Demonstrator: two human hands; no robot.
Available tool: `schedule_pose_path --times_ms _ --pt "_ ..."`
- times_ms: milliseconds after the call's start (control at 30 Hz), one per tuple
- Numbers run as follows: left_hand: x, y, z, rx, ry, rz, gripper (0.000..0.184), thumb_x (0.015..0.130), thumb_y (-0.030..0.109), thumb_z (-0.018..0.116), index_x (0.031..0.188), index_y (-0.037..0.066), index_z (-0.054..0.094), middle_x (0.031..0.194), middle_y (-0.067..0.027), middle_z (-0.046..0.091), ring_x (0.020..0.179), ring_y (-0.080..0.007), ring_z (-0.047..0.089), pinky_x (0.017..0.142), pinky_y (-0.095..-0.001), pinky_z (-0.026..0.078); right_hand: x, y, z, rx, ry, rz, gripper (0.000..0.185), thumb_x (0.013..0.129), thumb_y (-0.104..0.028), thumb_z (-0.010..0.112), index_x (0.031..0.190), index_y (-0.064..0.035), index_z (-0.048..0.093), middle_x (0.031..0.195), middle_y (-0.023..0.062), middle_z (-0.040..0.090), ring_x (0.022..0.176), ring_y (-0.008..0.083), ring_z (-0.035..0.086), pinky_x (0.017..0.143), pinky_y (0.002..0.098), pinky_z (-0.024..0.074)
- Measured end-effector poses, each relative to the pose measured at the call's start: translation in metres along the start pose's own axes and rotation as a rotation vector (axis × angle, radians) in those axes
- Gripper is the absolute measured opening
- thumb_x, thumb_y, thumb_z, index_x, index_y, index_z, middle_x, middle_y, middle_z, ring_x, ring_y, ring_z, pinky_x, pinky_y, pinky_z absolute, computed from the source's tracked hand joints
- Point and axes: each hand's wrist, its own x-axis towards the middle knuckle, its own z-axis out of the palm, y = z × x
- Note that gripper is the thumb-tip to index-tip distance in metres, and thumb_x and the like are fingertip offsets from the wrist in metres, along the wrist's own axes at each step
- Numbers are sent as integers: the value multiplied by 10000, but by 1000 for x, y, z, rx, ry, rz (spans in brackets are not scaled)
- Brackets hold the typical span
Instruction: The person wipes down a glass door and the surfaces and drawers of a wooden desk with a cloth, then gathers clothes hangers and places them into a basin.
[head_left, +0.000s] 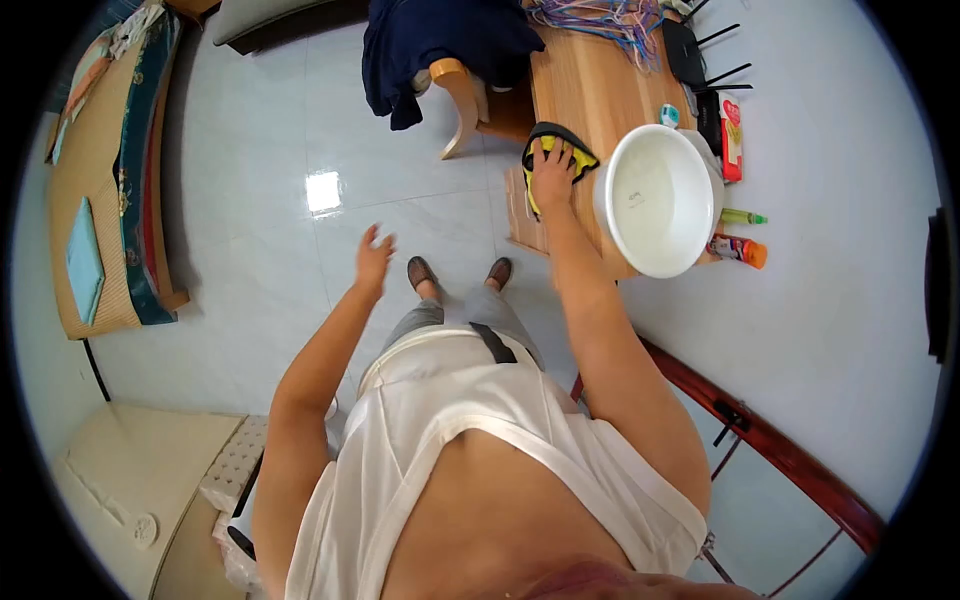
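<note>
My right hand (pixel 553 175) presses on a yellow and dark grey cleaning cloth (pixel 580 158) at the left edge of a wooden desk (pixel 590 80). The cloth bunches around the fingers, and part of it hangs over the edge. Just right of that hand, a white basin (pixel 612 215) with what looks like cloudy water stands on the desk. My left hand (pixel 374 262) hovers above the tiled floor, its fingers apart and nothing in them.
Coloured hangers (pixel 610 20), a black router (pixel 684 52), a green bottle (pixel 742 216) and an orange-capped can (pixel 738 249) line the desk. Dark blue clothing (pixel 440 40) covers a wooden chair (pixel 460 105). A bed (pixel 100 180) stands left; a red-brown door frame (pixel 780 455) lies lower right.
</note>
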Motion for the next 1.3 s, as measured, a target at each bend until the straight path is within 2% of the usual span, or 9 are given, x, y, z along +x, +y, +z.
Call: schedule_pose_path --times_ms 167,300,500,533,667,833,1133,1200,1300 --pt "2 -76 -153 -5 296 -134 539 901 235 595 1381 62 422 1222 -78 559 871 -190 624 724 -307 484 66 3 -6 115 -99 27 577 915 -186 516 1463 -235 342 1528 209 240 1350 483 281 1045 601 329" --pt "-9 -102 -186 -62 428 -287 469 901 235 574 1331 81 472 1098 -69 594 828 -208 643 686 -325 479 113 0 -14 173 -149 37 639 877 -215 587 1464 -244 338 1542 188 221 1367 467 259 1074 585 305" --pt "10 -52 -135 -139 287 -318 454 917 234 567 1331 68 478 1132 -70 601 854 -219 652 734 -339 494 184 -2 -26 131 -215 -5 614 876 -170 551 1457 -196 354 1542 183 220 1378 457 243 1089 570 294" --pt "18 -37 -125 -134 250 -302 458 918 237 568 1334 68 477 1132 -70 601 855 -217 652 738 -339 494 197 -1 -23 150 -188 -6 543 874 -196 561 1401 -130 447 1538 185 227 1386 442 237 1101 554 281" --pt "50 30 -94 -52 184 -213 449 914 235 580 1320 61 499 1110 -64 612 849 -199 657 735 -319 494 245 7 1 170 -160 -42 426 873 -253 565 1248 -56 604 1532 181 243 1400 426 210 1126 534 244" --pt "98 102 -75 -8 148 -113 442 920 249 582 1307 45 516 1129 -79 615 840 -171 641 734 -300 480 283 13 -20 140 -292 -92 879 747 -327 732 1483 -103 308 1540 153 238 1419 376 201 1155 498 212" --pt "138 185 -45 48 75 41 389 933 229 564 1285 64 547 1069 -54 644 842 -149 623 763 -297 474 299 25 -14 486 -51 -114 697 802 -247 669 1386 19 397 1470 264 310 1353 412 311 1113 480 287" --pt "138 179 -48 50 62 12 384 937 235 556 1287 76 546 1075 -46 647 856 -146 623 772 -293 473 290 38 20 189 -73 -140 594 846 -241 609 1346 41 455 1487 239 301 1378 401 286 1119 493 275" --pt "135 168 -60 44 66 -42 369 939 232 553 1273 75 552 1053 -40 648 839 -134 616 761 -281 472 252 37 3 301 16 16 658 800 -208 677 1398 -92 430 1474 232 326 1336 416 340 1081 502 320"
